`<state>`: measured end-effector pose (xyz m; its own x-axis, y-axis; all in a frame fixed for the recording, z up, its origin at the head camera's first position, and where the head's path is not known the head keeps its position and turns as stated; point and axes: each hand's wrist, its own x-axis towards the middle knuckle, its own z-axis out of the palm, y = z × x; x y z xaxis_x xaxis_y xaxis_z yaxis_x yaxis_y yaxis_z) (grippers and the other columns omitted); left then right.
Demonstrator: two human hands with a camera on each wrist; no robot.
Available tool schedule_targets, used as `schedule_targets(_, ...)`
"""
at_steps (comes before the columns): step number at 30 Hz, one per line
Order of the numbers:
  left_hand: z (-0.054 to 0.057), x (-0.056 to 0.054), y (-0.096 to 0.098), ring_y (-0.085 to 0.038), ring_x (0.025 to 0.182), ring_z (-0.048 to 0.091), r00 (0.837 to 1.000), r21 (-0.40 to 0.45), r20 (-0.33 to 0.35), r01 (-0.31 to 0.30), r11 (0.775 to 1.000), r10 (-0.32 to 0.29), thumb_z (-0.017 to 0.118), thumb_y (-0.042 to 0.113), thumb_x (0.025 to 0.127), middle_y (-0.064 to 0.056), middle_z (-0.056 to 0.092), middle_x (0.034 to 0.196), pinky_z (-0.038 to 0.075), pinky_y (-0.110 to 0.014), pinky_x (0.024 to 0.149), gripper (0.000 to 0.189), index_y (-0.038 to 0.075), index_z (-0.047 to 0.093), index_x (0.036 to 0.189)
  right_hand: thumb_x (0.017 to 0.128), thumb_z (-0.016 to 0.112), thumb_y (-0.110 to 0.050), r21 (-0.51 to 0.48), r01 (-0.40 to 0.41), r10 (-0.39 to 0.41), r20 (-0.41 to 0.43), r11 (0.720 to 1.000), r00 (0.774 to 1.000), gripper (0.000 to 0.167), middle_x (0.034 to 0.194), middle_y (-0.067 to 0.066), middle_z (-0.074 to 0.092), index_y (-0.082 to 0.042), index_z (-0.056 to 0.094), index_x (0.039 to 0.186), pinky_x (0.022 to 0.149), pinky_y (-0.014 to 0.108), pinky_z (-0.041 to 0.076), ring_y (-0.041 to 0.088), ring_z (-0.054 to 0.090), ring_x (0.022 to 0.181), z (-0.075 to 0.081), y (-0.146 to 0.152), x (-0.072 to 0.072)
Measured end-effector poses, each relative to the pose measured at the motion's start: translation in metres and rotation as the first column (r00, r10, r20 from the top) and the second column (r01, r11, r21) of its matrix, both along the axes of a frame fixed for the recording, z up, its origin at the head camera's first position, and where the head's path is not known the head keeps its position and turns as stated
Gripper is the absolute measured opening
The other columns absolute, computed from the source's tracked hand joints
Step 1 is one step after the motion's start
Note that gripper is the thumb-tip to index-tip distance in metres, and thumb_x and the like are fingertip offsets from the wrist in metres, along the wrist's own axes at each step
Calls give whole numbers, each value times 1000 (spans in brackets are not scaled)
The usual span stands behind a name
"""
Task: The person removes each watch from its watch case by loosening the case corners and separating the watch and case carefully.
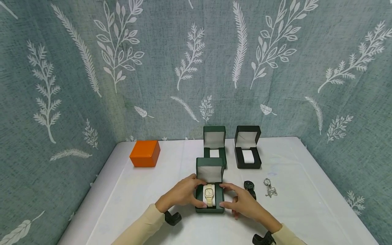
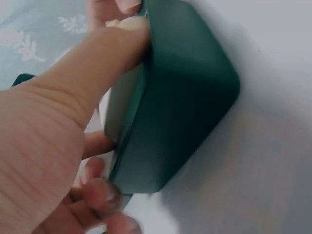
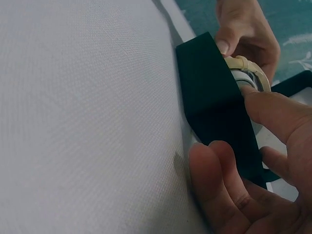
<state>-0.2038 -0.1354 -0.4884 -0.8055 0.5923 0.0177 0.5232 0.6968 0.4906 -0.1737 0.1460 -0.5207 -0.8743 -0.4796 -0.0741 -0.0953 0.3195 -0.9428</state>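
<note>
A dark green watch box [image 1: 209,210] stands on the white table with its lid raised, in the head view. Inside it, a gold watch [image 1: 209,193] with a square dial is wrapped round a white cushion. My left hand [image 1: 185,192] grips the box's left side, thumb at the front rim and fingers farther back. On the right side my right hand [image 1: 245,203] holds the box, its thumb at the front corner. In the right wrist view the watch's strap [image 3: 243,64] bulges above the rim; the left wrist view shows the box's green outer wall [image 2: 180,97].
Behind stand another open green watch box [image 1: 214,136] and an open black watch box [image 1: 248,165], each with a white cushion. An orange box [image 1: 145,153] sits at the back left. A black watch [image 1: 249,186] and a silver chain-like piece [image 1: 270,188] lie to the right.
</note>
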Motion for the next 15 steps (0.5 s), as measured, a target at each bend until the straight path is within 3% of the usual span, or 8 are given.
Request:
schedule_targets(8,-10,7,-2,-9,80,49,996,43,-81,-25,999,29,92,50,72,5,55,101,43,-23,65,69,15,73,129,89,83,-27,2,-8,8,-1,1000,1000,70,59,13,62,-18,52,150,43,38,51,21,57,45,-3,0,1)
schedule_targets(12,-13,8,-4,-6,75,49,987,21,-162,-8,1000,12,89,54,75,11,59,98,39,-21,61,68,17,73,130,89,83,-29,9,-11,11,-9,1000,1000,69,58,12,61,-20,53,150,43,36,51,19,57,45,-2,0,1)
schedule_targets(15,-12,8,-4,-5,73,48,983,2,-181,12,1000,-11,88,55,75,12,58,95,39,-21,61,68,16,73,129,89,83,-29,6,-23,23,-14,1000,1000,69,58,12,61,-20,53,150,44,36,51,19,57,45,-1,0,2)
